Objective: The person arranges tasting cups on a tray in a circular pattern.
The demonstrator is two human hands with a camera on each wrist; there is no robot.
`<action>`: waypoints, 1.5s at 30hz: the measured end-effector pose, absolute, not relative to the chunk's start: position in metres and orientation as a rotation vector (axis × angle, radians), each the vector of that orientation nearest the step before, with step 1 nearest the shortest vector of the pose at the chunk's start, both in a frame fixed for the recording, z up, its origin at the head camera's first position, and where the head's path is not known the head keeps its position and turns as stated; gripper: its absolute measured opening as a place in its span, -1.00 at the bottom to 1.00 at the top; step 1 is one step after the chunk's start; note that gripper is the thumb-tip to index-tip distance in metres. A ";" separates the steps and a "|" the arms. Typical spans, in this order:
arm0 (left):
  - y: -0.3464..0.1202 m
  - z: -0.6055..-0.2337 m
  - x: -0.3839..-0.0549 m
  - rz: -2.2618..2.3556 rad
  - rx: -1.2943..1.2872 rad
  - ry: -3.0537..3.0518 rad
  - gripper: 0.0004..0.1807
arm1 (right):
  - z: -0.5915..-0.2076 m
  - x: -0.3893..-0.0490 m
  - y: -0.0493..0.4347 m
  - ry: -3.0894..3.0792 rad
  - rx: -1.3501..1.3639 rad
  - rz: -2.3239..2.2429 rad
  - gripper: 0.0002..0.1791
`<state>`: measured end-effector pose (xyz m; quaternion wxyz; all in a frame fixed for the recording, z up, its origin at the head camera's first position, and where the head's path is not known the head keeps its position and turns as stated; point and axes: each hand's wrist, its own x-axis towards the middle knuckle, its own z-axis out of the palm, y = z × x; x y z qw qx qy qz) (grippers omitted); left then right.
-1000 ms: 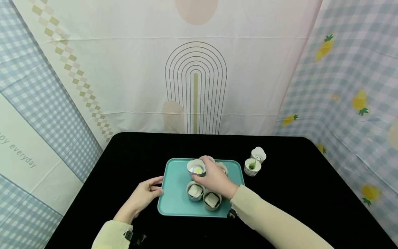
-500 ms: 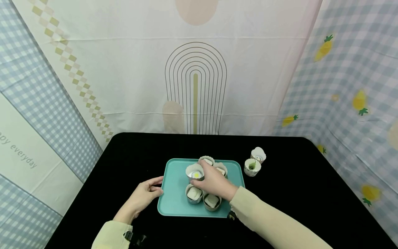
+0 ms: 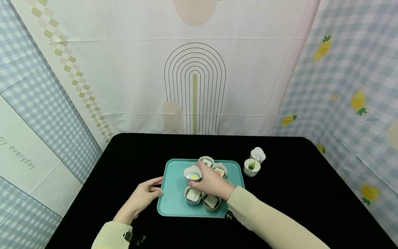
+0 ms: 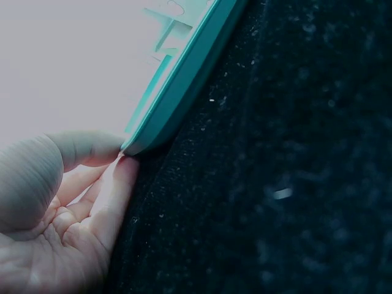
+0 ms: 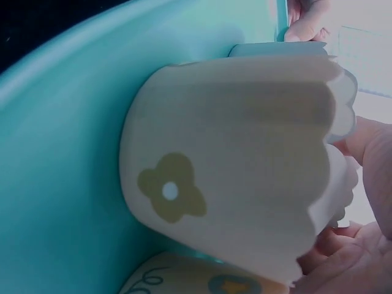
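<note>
A teal tray [image 3: 170, 197] lies on the table, bearing several paper baking cups. At its left end my left hand [image 3: 141, 197] pinches the rim [image 4: 184, 82], thumb above and fingers below. My right hand [image 3: 214, 181] grips a paper baking cup [image 3: 190, 171] with something white and yellow inside, thumb and fingers at its side. Just nearer to me stand two cups with white pieces, one at left [image 3: 193, 195] and one at right [image 3: 211, 202]. Two more cups [image 3: 206, 159] [image 3: 221, 169] stand beyond the right hand. A flower-printed cup [image 5: 226, 153] fills much of the right wrist view.
Off the tray, at the back right, two paper cups [image 3: 257, 155] [image 3: 252, 167] stand close together; the nearer one holds something green. The table [image 3: 280, 193] is covered in black cloth. Patterned curtains [image 3: 130, 79] hang behind it and along both sides.
My right hand has moved a little left and toward me with the gripped cup. The near left cup has shifted slightly the same way. The left hand stays at the tray's rim.
</note>
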<state>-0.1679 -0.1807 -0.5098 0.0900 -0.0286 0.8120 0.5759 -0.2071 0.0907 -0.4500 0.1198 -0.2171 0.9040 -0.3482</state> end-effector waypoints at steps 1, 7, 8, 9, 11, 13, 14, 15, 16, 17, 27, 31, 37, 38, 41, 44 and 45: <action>-0.181 -0.510 -0.168 1.712 -0.086 2.414 -0.46 | -0.450 -0.207 0.090 2.641 -0.636 -1.017 -0.14; -0.181 -0.510 -0.168 1.706 -0.096 2.416 -0.46 | -0.449 -0.208 0.089 2.600 -0.666 -1.056 -0.35; -0.181 -0.510 -0.168 1.707 -0.099 2.416 -0.46 | -0.449 -0.208 0.089 2.591 -0.670 -1.063 -0.38; -0.181 -0.510 -0.168 1.707 -0.101 2.416 -0.46 | -0.449 -0.208 0.089 2.585 -0.672 -1.064 -0.39; -0.181 -0.510 -0.168 1.709 -0.101 2.415 -0.46 | -0.450 -0.208 0.089 2.580 -0.671 -1.066 -0.36; -0.181 -0.510 -0.168 1.711 -0.099 2.412 -0.46 | -0.450 -0.208 0.089 2.572 -0.664 -1.071 -0.33; -0.181 -0.510 -0.168 1.713 -0.097 2.410 -0.46 | -0.450 -0.208 0.089 2.568 -0.657 -1.072 -0.32; -0.181 -0.510 -0.168 1.714 -0.095 2.409 -0.46 | -0.450 -0.208 0.089 2.567 -0.651 -1.072 -0.32; -0.181 -0.510 -0.168 1.715 -0.093 2.408 -0.46 | -0.450 -0.208 0.090 2.566 -0.644 -1.074 -0.33; -0.181 -0.510 -0.168 1.716 -0.092 2.408 -0.46 | -0.449 -0.209 0.090 2.566 -0.640 -1.074 -0.35; -0.181 -0.511 -0.168 1.706 -0.090 2.424 -0.46 | -0.450 -0.208 0.085 2.598 -0.718 -1.039 -0.47; -0.181 -0.511 -0.168 1.707 -0.087 2.429 -0.46 | -0.450 -0.206 0.082 2.631 -0.759 -1.002 -0.48; -0.181 -0.511 -0.168 1.717 -0.079 2.425 -0.45 | -0.450 -0.207 0.082 2.643 -0.747 -1.004 -0.48; -0.182 -0.511 -0.169 1.717 -0.078 2.424 -0.45 | -0.450 -0.207 0.083 2.644 -0.738 -1.011 -0.47; -0.182 -0.512 -0.169 1.714 -0.078 2.425 -0.45 | -0.446 -0.208 0.088 2.667 -0.714 -1.030 -0.44; -0.182 -0.512 -0.169 1.707 -0.081 2.430 -0.45 | -0.440 -0.208 0.099 2.708 -0.688 -1.069 -0.42; -0.181 -0.512 -0.169 1.706 -0.083 2.431 -0.45 | -0.438 -0.208 0.104 2.723 -0.678 -1.091 -0.42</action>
